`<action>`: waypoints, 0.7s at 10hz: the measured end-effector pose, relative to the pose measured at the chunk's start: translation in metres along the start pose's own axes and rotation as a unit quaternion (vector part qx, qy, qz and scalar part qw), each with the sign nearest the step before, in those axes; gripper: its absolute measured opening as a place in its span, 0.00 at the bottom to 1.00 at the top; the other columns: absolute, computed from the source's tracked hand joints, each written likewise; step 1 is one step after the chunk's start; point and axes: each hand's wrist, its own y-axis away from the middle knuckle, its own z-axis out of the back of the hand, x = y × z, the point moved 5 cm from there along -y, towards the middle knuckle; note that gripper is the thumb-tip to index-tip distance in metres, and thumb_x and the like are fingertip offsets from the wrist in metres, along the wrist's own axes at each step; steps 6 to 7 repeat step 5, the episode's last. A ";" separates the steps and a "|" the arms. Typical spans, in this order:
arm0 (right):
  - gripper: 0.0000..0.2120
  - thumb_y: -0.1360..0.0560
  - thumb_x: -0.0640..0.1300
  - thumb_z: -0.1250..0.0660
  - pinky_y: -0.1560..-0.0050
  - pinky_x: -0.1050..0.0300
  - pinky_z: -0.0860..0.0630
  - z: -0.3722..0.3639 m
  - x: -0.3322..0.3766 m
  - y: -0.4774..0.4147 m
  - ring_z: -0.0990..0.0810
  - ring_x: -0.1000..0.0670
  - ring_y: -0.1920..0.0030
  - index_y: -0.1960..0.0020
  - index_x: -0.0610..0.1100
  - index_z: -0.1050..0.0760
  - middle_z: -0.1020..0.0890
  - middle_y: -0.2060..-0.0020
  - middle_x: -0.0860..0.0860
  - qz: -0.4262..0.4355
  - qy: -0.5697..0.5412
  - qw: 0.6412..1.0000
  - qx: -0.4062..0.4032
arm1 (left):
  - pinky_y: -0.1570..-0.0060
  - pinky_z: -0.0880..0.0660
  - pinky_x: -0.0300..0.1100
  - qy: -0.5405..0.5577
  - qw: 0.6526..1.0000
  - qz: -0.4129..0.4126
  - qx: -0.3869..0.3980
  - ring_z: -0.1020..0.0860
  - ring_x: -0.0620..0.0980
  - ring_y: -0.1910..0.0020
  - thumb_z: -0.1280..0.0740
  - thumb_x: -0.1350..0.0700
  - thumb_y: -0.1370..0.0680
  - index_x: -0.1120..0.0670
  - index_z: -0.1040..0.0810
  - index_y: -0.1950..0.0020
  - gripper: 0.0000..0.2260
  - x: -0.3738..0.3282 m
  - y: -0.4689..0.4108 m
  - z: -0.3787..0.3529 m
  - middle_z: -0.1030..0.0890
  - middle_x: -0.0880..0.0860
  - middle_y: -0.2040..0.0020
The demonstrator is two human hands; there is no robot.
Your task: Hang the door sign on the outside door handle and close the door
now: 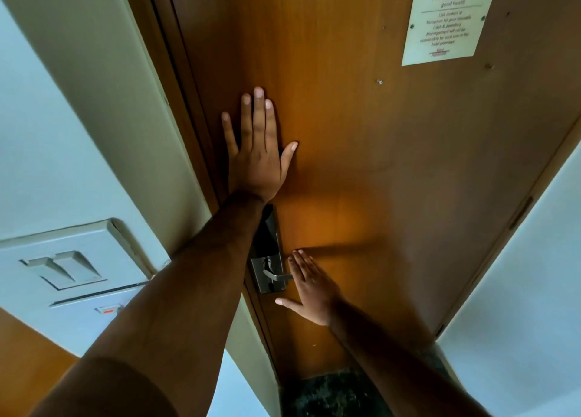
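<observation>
Both palms flat on the door (361, 134): left hand (256, 152) above the lock handle (278, 276), right hand (309, 291) beside it, gripping nothing. Door sign unseen. Push unevenly and the latch may miss.

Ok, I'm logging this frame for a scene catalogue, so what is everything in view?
door: one, brown wood, centre, filling most of the view
notice: one, cream, upper right of the door
lock plate with lever handle: one, dark metal, door's left edge
switch panel: one, pale, wall at left
floor: dark speckled patch, bottom centre
left hand: flat on the door, above the lock
right hand: flat on the door, beside the lever
</observation>
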 end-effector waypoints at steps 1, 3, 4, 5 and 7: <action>0.52 0.22 0.75 0.50 0.15 0.47 0.57 0.019 -0.004 0.004 0.57 0.43 0.13 0.13 0.40 0.57 0.58 0.14 0.42 0.020 0.022 0.999 0.018 | 0.23 0.51 0.64 -0.004 0.999 -0.007 0.038 0.50 0.58 0.19 0.51 0.34 0.18 0.60 0.51 0.19 0.37 0.001 0.003 0.010 0.48 0.59 0.18; 0.49 0.20 0.72 0.47 0.19 0.49 0.61 0.117 -0.030 0.015 0.52 0.42 0.13 0.14 0.38 0.51 0.52 0.14 0.41 0.046 0.108 0.990 -0.083 | 0.24 0.45 0.60 0.028 0.996 -0.010 0.089 0.49 0.56 0.19 0.52 0.33 0.18 0.59 0.46 0.19 0.37 0.004 0.002 0.048 0.48 0.57 0.18; 0.46 0.19 0.69 0.43 0.16 0.47 0.54 0.188 -0.050 0.018 0.47 0.41 0.14 0.14 0.38 0.47 0.46 0.15 0.40 0.048 0.115 0.982 -0.144 | 0.24 0.41 0.57 0.077 0.990 0.000 0.118 0.45 0.56 0.20 0.51 0.33 0.18 0.59 0.41 0.21 0.36 0.003 -0.009 0.067 0.44 0.58 0.19; 0.45 0.18 0.68 0.44 0.14 0.46 0.51 0.253 -0.061 0.028 0.48 0.42 0.13 0.14 0.37 0.46 0.45 0.15 0.40 0.017 0.156 0.968 -0.196 | 0.22 0.44 0.56 0.096 0.989 -0.018 0.111 0.47 0.55 0.20 0.53 0.33 0.18 0.60 0.43 0.20 0.37 0.002 -0.020 0.088 0.45 0.58 0.19; 0.45 0.18 0.68 0.44 0.14 0.46 0.51 0.253 -0.061 0.028 0.48 0.42 0.13 0.14 0.37 0.46 0.45 0.15 0.40 0.017 0.156 0.968 -0.196 | 0.22 0.44 0.56 0.096 0.989 -0.018 0.111 0.47 0.55 0.20 0.53 0.33 0.18 0.60 0.43 0.20 0.37 0.002 -0.020 0.088 0.45 0.58 0.19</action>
